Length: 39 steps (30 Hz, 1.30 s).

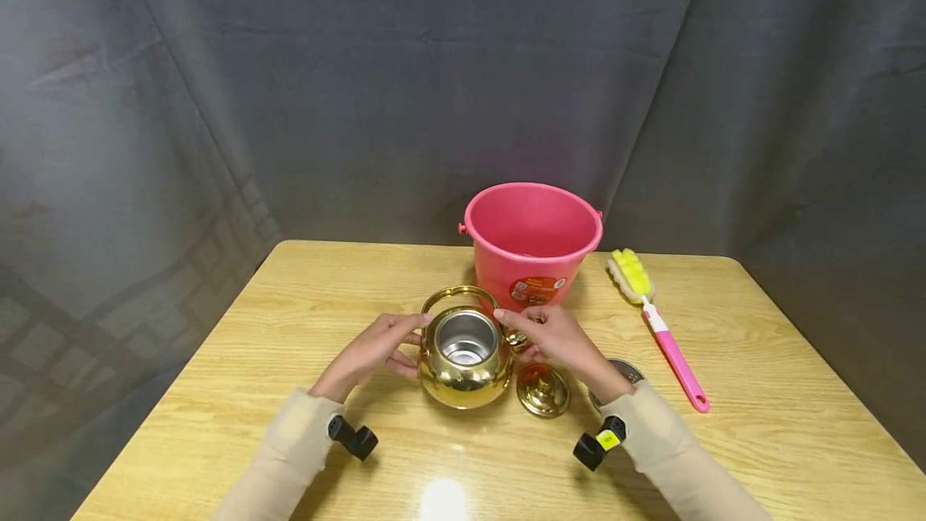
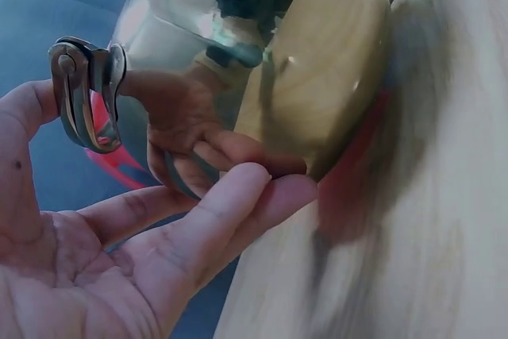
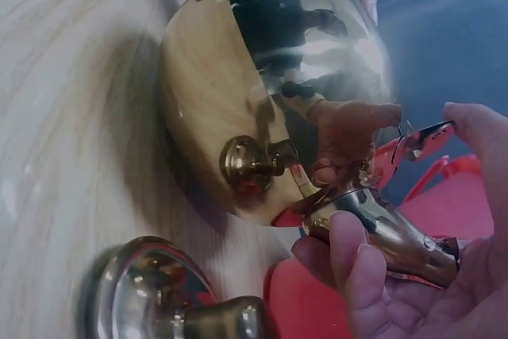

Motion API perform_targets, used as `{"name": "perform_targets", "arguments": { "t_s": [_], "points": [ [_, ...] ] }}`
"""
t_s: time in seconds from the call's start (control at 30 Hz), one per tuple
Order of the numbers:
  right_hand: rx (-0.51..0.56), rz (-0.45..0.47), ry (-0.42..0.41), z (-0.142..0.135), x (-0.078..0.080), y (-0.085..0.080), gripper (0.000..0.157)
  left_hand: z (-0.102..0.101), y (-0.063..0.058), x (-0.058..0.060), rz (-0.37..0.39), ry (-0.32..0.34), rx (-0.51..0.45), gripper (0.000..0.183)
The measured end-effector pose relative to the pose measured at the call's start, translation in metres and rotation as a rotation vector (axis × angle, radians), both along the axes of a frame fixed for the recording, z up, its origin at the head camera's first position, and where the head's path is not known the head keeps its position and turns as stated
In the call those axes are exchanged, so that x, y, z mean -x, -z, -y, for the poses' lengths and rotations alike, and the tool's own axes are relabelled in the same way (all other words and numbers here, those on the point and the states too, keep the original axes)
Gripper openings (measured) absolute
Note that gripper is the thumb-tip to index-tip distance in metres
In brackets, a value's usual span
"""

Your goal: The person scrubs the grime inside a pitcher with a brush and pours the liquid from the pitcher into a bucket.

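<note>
A shiny gold teapot with a steel inside and a raised loop handle stands uncovered between the two hands. On its left side, the left hand holds it: the thumb is at the handle's joint and the fingertips touch the belly. The right hand grips the other side, its fingers curled under the spout and its thumb at the handle's other joint. Below that hand lies the gold lid, knob up. A round metal piece is partly hidden under the right forearm.
Behind the teapot stands a pink bucket with an orange label. To the right lies a brush with a pink handle and a yellow sponge head. Everything rests on a wooden table, with a grey curtain behind it.
</note>
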State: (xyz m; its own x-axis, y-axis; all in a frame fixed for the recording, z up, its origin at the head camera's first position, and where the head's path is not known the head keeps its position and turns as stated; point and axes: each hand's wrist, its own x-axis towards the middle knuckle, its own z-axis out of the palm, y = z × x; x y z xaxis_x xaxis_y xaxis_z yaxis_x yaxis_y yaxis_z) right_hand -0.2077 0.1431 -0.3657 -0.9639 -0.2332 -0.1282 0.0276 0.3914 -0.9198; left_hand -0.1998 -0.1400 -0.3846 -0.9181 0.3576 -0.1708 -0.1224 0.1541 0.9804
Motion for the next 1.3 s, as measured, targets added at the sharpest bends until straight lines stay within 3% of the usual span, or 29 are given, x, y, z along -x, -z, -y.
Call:
{"name": "perform_targets", "arguments": {
  "t_s": [0.37, 0.77, 1.3],
  "points": [
    [-0.014, -0.004, -0.007, 0.002, 0.002, 0.008, 0.051, 0.000, 0.009, 0.002, 0.034, -0.016, -0.015, 0.062],
    [0.023, 0.017, -0.014, 0.003, 0.006, 0.012, 0.050, 0.002, 0.014, 0.004, 0.032, -0.025, -0.006, 0.063],
    [-0.005, 0.005, 0.013, 0.005, 0.005, 0.015, 0.051, 0.003, 0.015, 0.006, 0.055, -0.028, -0.001, 0.065]
  ]
}}
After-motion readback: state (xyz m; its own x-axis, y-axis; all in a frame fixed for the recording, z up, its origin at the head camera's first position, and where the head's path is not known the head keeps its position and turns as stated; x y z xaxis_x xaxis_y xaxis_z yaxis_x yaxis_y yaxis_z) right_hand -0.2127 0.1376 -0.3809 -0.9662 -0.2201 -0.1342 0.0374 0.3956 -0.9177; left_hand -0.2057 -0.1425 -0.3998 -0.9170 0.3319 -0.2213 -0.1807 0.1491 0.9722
